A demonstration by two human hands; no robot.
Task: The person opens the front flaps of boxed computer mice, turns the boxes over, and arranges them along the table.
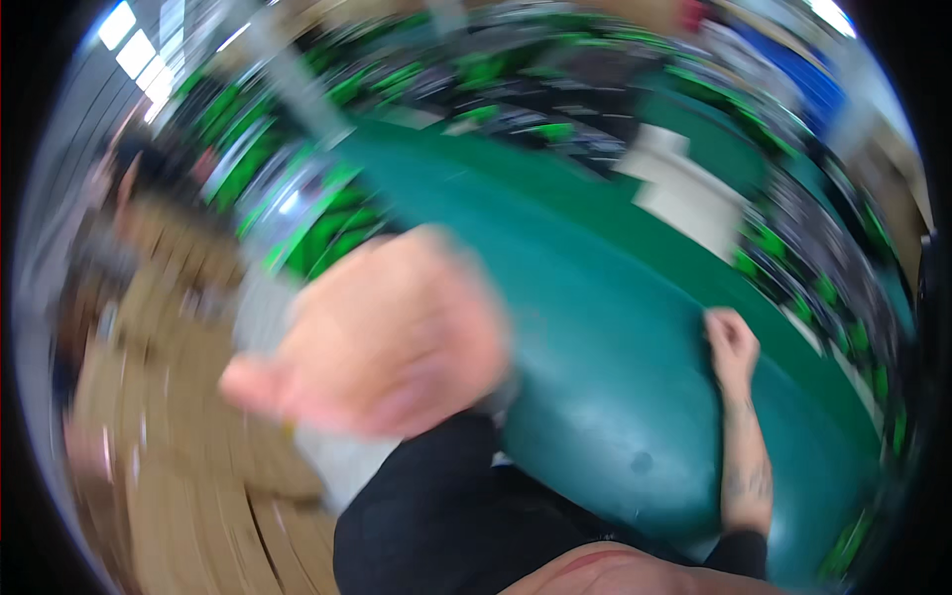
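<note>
My left hand (377, 337) is raised close in front of me, above the left end of the green tabletop (595, 387). Motion smears it badly, so its fingers cannot be made out; one digit juts out to the left. Over the right part of that surface is my right hand (732, 342), smaller in the view and at the end of a bare forearm. Its fingers are curled in together, and nothing shows between them. Whether it touches the tabletop I cannot tell.
Many blurred green-and-black items (555, 94) line the table's far side and right end. White flat pieces (689, 193) lie beyond my right hand. Brown cardboard boxes (188, 466) fill the left side. A person in dark clothing (149, 164) appears at the far left.
</note>
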